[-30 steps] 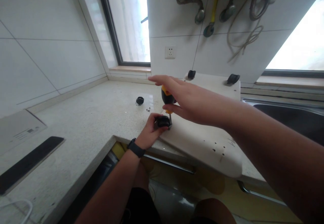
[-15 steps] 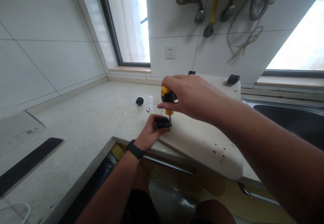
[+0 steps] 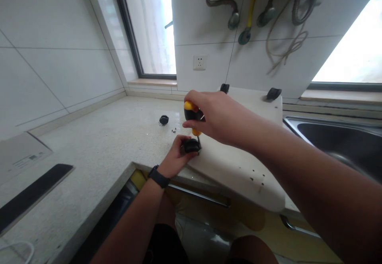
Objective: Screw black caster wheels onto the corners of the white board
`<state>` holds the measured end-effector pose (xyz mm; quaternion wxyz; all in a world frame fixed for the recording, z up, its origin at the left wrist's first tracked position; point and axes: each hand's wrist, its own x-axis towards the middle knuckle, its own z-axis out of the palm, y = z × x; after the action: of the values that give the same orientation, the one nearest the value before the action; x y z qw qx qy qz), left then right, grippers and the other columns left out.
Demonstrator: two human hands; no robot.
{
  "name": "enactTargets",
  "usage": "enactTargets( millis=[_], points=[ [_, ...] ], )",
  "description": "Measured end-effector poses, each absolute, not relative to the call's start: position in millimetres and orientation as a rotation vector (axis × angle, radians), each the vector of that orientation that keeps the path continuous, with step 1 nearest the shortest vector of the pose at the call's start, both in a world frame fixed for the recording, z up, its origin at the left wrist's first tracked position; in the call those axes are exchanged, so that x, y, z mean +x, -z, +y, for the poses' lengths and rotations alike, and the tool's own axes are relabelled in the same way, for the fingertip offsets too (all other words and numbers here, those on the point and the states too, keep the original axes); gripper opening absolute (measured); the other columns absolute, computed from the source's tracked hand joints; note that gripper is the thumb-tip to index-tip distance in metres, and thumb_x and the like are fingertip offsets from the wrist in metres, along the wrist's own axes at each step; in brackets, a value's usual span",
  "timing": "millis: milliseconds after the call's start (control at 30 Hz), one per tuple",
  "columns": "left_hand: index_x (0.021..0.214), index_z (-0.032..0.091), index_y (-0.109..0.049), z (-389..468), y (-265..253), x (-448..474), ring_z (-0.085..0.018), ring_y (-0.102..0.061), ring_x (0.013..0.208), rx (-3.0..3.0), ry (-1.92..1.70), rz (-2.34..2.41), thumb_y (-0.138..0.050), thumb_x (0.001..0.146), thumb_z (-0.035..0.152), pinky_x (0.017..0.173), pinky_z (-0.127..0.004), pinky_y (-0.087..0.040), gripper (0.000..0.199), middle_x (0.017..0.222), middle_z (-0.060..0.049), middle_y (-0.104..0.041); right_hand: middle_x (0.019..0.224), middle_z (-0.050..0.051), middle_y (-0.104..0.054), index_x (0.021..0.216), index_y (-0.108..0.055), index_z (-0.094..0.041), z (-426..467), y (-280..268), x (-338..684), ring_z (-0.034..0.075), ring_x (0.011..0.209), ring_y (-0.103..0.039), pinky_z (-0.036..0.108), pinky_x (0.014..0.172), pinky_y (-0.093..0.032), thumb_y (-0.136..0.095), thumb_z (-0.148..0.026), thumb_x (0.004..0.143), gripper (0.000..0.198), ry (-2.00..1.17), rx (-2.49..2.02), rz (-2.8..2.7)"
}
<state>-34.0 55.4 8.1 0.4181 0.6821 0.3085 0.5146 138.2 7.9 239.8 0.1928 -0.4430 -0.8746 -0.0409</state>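
Observation:
My left hand (image 3: 176, 157) is closed around a black caster wheel (image 3: 191, 145), steadying it at the near left corner of a white board (image 3: 227, 152). In my right hand (image 3: 209, 110) is a screwdriver (image 3: 193, 114) with a yellow and black handle; its shaft points down to the caster's mounting plate. The tip is too small to make out against the plate. Two other casters, a left one (image 3: 225, 88) and a right one (image 3: 273, 94), stand at the board's far edge. Dark holes show near its right end.
A loose caster (image 3: 164, 120) and several small screws (image 3: 174, 130) lie on the speckled countertop (image 3: 119, 124). A steel sink (image 3: 331, 136) is at the right. A flat cardboard box (image 3: 24, 156) and a long black strip (image 3: 36, 192) lie at left.
The screwdriver handle has tilted slightly left with my right hand. My left hand stays on the caster, and the view has shifted a little.

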Motion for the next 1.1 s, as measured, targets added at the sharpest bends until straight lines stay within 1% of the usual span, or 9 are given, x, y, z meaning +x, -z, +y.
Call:
enactTargets(
  millis=[200, 333, 467, 633, 667, 800, 867, 967, 1100],
  points=[
    [0.126, 0.026, -0.050, 54, -8, -33, -0.028, -0.059, 0.122, 1.745, -1.285, 0.807, -0.081, 0.092, 0.038, 0.113, -0.055, -0.043, 0.048, 0.127, -0.008, -0.061, 0.109, 0.015, -0.075, 0.120, -0.062, -0.014, 1, -236, 138, 0.028, 0.093, -0.066, 0.038, 0.075, -0.048, -0.075, -0.032, 0.096, 0.033, 0.114, -1.257, -2.391],
    [0.128, 0.026, -0.052, 52, -10, -32, -0.028, -0.058, 0.122, 1.785, -1.271, 0.841, -0.080, 0.093, 0.039, 0.113, -0.055, -0.042, 0.047, 0.128, -0.008, -0.059, 0.108, 0.012, -0.073, 0.120, -0.060, -0.018, -11, -241, 154, 0.026, 0.090, -0.066, 0.039, 0.076, -0.052, -0.073, -0.034, 0.097, 0.031, 0.118, -1.166, -2.257],
    [0.130, 0.025, -0.053, 49, -13, -32, -0.029, -0.056, 0.126, 1.858, -1.264, 0.889, -0.078, 0.094, 0.037, 0.115, -0.054, -0.039, 0.046, 0.130, -0.009, -0.059, 0.104, 0.007, -0.069, 0.117, -0.059, -0.023, -19, -244, 175, 0.025, 0.089, -0.068, 0.044, 0.078, -0.058, -0.075, -0.038, 0.095, 0.031, 0.092, -1.090, -2.001],
    [0.129, 0.025, -0.048, 38, -13, -29, -0.030, -0.055, 0.128, 1.917, -1.239, 0.883, -0.079, 0.092, 0.034, 0.115, -0.054, -0.040, 0.048, 0.133, -0.011, -0.056, 0.099, 0.005, -0.063, 0.110, -0.061, -0.027, -12, -212, 218, 0.025, 0.088, -0.068, 0.043, 0.072, -0.065, -0.075, -0.040, 0.093, 0.026, -0.103, -1.028, -1.529],
    [0.128, 0.025, -0.048, 34, -12, -27, -0.030, -0.055, 0.128, 1.936, -1.243, 0.886, -0.079, 0.092, 0.033, 0.115, -0.054, -0.040, 0.049, 0.134, -0.011, -0.055, 0.096, 0.004, -0.062, 0.109, -0.061, -0.028, -10, -202, 227, 0.024, 0.088, -0.068, 0.043, 0.071, -0.066, -0.076, -0.043, 0.092, 0.027, -0.162, -1.001, -1.439],
    [0.128, 0.026, -0.045, 15, -10, -19, -0.030, -0.055, 0.130, 2.036, -1.257, 0.893, -0.080, 0.089, 0.028, 0.113, -0.054, -0.044, 0.052, 0.137, -0.011, -0.050, 0.098, 0.002, -0.063, 0.107, -0.064, -0.029, -3, -174, 252, 0.021, 0.085, -0.070, 0.040, 0.069, -0.069, -0.083, -0.055, 0.085, 0.038, -0.339, -0.963, -1.187],
    [0.129, 0.027, -0.044, 4, -8, -15, -0.031, -0.054, 0.133, 2.088, -1.277, 0.874, -0.079, 0.088, 0.025, 0.114, -0.055, -0.045, 0.054, 0.139, -0.012, -0.048, 0.097, 0.001, -0.063, 0.107, -0.065, -0.029, -4, -172, 254, 0.020, 0.084, -0.070, 0.038, 0.069, -0.069, -0.084, -0.055, 0.084, 0.040, -0.352, -0.962, -1.175],
    [0.130, 0.027, -0.045, -10, -4, -7, -0.033, -0.050, 0.140, 2.148, -1.329, 0.859, -0.078, 0.088, 0.021, 0.116, -0.058, -0.045, 0.054, 0.141, -0.013, -0.047, 0.097, 0.002, -0.065, 0.108, -0.065, -0.030, -10, -181, 248, 0.020, 0.084, -0.070, 0.038, 0.071, -0.067, -0.082, -0.052, 0.087, 0.035, -0.307, -0.947, -1.297],
    [0.129, 0.026, -0.049, -26, 3, 6, -0.034, -0.050, 0.143, 2.177, -1.443, 0.862, -0.073, 0.089, 0.016, 0.116, -0.059, -0.046, 0.047, 0.138, -0.013, -0.049, 0.099, 0.003, -0.065, 0.109, -0.063, -0.031, -19, -200, 229, 0.021, 0.087, -0.068, 0.038, 0.073, -0.062, -0.078, -0.047, 0.091, 0.028, -0.116, -0.941, -1.573]
  ],
)
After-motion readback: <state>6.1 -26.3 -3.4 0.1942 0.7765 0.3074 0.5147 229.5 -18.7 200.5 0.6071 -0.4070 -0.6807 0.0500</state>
